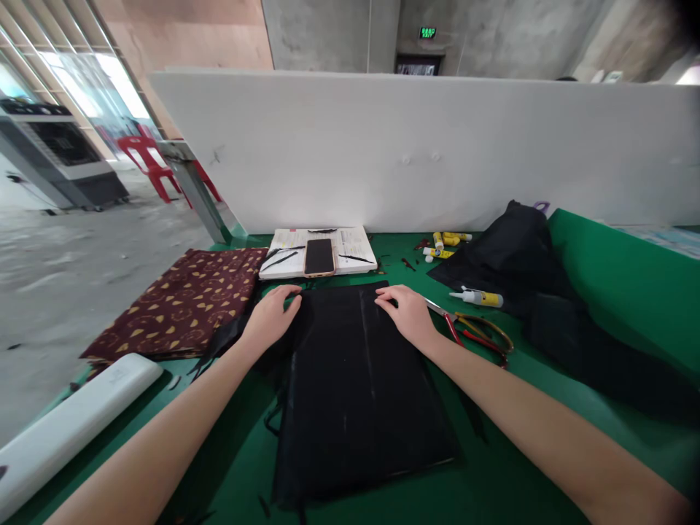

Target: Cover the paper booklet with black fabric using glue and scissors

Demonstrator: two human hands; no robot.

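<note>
A flat black piece of fabric, folded into a rough rectangle with faint pale lines down its length, lies on the green table in front of me. My left hand has its fingers closed at the far left corner of the fabric. On the far right edge, my right hand pinches the cloth between thumb and fingers. Scissors with red and yellow handles lie just right of my right hand. Beyond the fabric, a phone rests on an open book.
Maroon patterned cloth and a long white object are on the left. To the right are a glue bottle, several yellow glue sticks, heaped black fabric and a green partition. A white board stands behind.
</note>
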